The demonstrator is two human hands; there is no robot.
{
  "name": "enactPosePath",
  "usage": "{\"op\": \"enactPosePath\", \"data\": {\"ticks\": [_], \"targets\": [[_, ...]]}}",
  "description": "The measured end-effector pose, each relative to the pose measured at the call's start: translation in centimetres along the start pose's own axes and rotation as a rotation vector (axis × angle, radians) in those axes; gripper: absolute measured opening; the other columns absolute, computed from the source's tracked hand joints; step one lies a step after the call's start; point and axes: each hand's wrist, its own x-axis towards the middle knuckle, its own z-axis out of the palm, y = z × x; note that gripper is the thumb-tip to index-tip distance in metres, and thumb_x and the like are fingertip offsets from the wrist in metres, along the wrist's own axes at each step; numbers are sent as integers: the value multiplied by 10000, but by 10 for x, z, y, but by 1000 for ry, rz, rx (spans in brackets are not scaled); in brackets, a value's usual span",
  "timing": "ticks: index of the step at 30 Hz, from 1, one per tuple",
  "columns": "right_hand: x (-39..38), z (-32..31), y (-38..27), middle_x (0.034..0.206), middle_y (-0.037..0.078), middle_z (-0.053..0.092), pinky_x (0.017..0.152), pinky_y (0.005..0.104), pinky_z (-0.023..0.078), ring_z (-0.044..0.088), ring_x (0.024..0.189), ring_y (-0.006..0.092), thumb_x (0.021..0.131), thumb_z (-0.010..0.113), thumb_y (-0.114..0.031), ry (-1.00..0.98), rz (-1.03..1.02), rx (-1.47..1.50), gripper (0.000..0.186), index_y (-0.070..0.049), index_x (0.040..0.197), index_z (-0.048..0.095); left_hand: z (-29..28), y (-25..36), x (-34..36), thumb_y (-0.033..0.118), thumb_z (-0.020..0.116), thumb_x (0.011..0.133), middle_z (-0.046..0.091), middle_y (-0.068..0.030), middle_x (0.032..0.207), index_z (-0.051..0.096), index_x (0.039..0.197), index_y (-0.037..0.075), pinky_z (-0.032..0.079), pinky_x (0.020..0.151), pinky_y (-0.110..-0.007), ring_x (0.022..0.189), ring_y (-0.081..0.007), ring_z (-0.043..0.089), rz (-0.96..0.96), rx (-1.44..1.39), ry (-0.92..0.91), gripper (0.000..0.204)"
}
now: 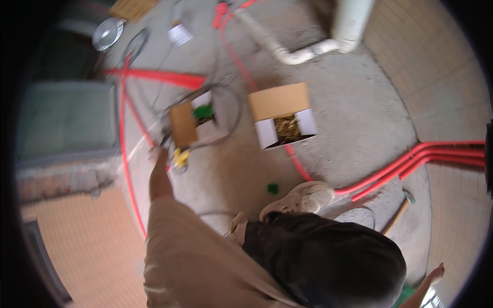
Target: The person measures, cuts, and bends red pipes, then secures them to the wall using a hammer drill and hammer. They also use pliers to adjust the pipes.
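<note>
My left hand [158, 156] is reaching down at left centre, fingers closed and blurred by a dark object [165, 138] and red conduit [142, 124]; what it grips is unclear. Just right of it lies a yellow tool [181, 157], below an open box [182, 123] with green pieces [203, 112]. A second open box [279, 97] holds many small brass-coloured pieces. My right hand [436, 273] hangs at the lower right beside the tiled wall, its fingers curled; whether anything is in them is hard to make out. A small green piece [273, 188] lies near my shoe [308, 197].
Red conduits [382, 173] run along the concrete floor [349, 102] to the right wall [436, 77]. A white drainpipe [352, 25] bends at the top. A hammer [396, 215] lies at right. Cables, a round metal disc [107, 34] and cardboard [131, 7] lie upper left.
</note>
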Motion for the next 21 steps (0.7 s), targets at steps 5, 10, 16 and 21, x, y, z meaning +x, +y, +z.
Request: {"op": "enactPosePath", "data": {"ticks": [5, 10, 16, 21], "targets": [[17, -139, 86, 992, 65, 696, 781, 412, 485, 647, 850, 249, 956, 521, -510, 428, 302, -259, 443, -128, 1054, 724, 49, 37, 4, 301, 594, 905, 553, -180, 1312, 378, 1407, 73, 421, 976, -581, 1119, -347, 599, 149, 11, -78, 592], [3, -146, 67, 796, 46, 626, 602, 326, 445, 578, 678, 184, 980, 554, -330, 438, 536, 255, 281, -89, 930, 690, 23, 43, 6, 247, 612, 905, 602, -197, 1185, 473, 1262, 33, 448, 919, -555, 1027, -358, 621, 70, -100, 29, 439], [54, -149, 34, 644, -5, 546, 483, 227, 408, 489, 524, 102, 972, 626, -128, -223, 548, 1572, 72, -61, 998, 631, -15, 17, -18, 183, 634, 906, 662, -217, 1032, 587, 1088, -16, 480, 851, -524, 915, -371, 647, -254, -720, 368, 273], [35, -94, -21, 689, 6, 588, 484, 220, 425, 520, 541, 104, 912, 669, -119, -115, 690, 1441, 69, -62, 900, 633, -179, 67, -150, 149, 701, 889, 660, -244, 986, 570, 1066, -88, 489, 795, -482, 834, -355, 629, 159, -1101, 556, 323]]}}
